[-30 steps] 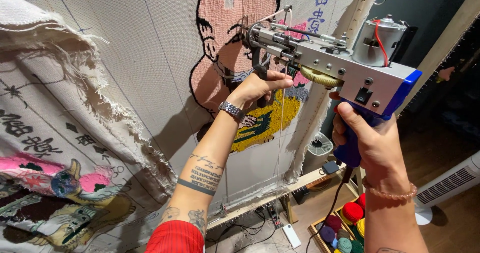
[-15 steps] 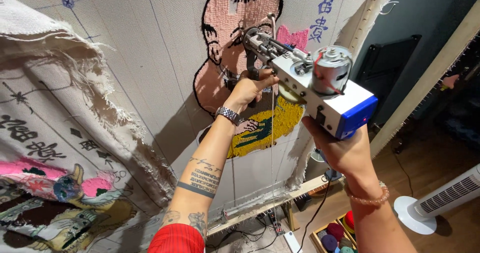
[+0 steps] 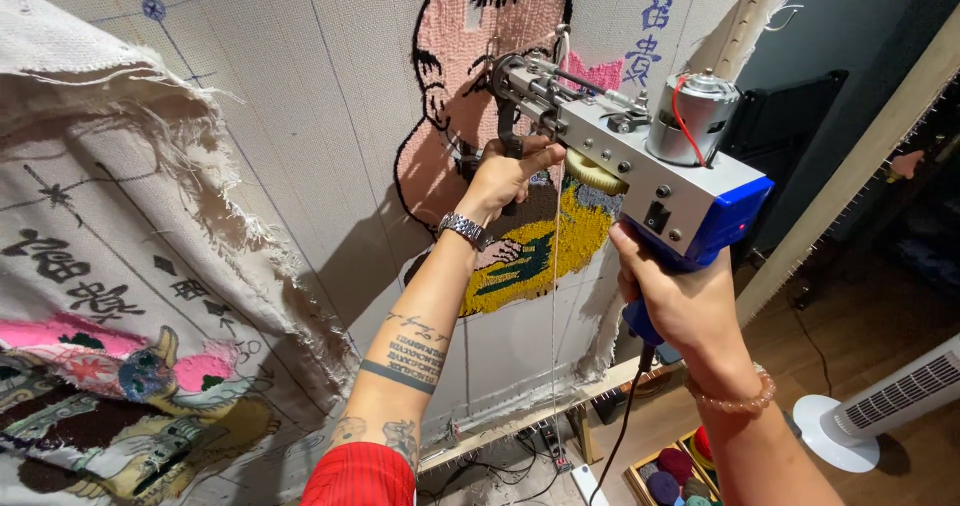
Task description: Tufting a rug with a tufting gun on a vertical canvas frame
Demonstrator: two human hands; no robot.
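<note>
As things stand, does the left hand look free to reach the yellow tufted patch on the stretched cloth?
Probably not right away: the left hand is wrapped around the black front handle of the blue and silver tufting gun. The yellow tufted patch lies just below it, with nothing between them.

White fan (image 3: 880,406) (floor-standing), yarn box (image 3: 675,471).

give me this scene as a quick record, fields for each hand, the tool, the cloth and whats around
left hand: left hand grips the front handle of the tufting gun
right hand: right hand holds the blue rear grip
tool: tufting gun, needle end against the cloth
cloth: backing cloth stretched on a frame, partly tufted figure in pink, black and yellow
yarn: thin strand hanging below the gun
around: white fan, box of yarn balls
</note>
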